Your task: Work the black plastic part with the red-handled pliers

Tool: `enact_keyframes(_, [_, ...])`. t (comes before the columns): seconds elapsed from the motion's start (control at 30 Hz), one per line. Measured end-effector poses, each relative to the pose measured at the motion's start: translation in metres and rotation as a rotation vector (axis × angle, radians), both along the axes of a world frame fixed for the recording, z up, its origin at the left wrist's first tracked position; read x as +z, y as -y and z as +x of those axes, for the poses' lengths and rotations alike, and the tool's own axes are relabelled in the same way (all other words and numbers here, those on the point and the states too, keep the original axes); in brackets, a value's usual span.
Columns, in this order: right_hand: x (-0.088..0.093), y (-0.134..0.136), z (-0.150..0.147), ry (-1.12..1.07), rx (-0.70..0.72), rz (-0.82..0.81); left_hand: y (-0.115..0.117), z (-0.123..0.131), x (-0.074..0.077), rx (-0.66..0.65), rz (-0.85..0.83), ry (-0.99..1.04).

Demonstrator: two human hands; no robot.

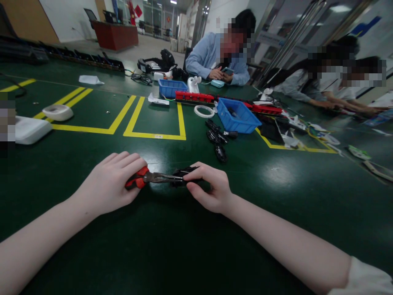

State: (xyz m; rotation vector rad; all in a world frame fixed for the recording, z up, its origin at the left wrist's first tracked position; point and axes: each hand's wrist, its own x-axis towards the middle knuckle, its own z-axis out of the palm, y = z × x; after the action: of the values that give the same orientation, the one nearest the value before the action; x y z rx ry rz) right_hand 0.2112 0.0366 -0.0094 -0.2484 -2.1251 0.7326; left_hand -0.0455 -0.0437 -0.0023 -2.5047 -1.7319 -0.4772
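My left hand (115,182) is closed around the red handles of long-nose pliers (156,177), whose jaws point to the right. The jaw tips meet a black glossy bundle (181,174), which looks like a coiled cable; whether they grip it or only touch it I cannot tell. Thumb and fingers of my right hand (211,186) pinch this bundle from the other side. Both hands are just above the green table. Farther off lie several similar black bundles (219,152) beside a blue bin (238,116).
Yellow tape (156,136) marks rectangles on the green table (276,229). Beyond are a tape roll (204,111), a second blue bin (172,88) and red strips (195,97). A white case (30,130) stands left. A person (205,55) holds a phone opposite; others sit at right.
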Motion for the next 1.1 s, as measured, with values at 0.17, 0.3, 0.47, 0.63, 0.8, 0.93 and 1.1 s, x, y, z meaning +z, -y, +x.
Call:
enact_keyframes(0.17, [0.001,0.002,0.0,0.018,-0.015,0.038,0.001,0.001,0.001,0.011,-0.105,0.063])
enact_keyframes(0.3, [0.001,0.002,0.0,0.01,0.009,0.041,0.0,0.003,0.003,0.02,-0.187,0.125])
enact_keyframes(0.47, [-0.004,0.0,0.001,-0.007,0.026,0.016,0.001,0.006,0.005,0.021,-0.23,0.139])
enact_keyframes(0.63, [-0.011,0.001,0.001,0.006,0.041,-0.103,0.0,0.002,0.004,0.015,-0.212,0.117])
enact_keyframes(0.8, [-0.003,0.0,0.001,0.128,0.016,-0.222,-0.001,-0.004,0.002,-0.002,-0.19,0.075])
enact_keyframes(0.93, [0.003,-0.003,0.0,0.238,-0.023,-0.222,-0.002,-0.004,0.003,-0.019,-0.166,0.038])
enact_keyframes(1.1, [0.004,-0.004,0.0,0.241,-0.006,-0.251,-0.003,-0.002,0.005,-0.015,-0.196,0.053])
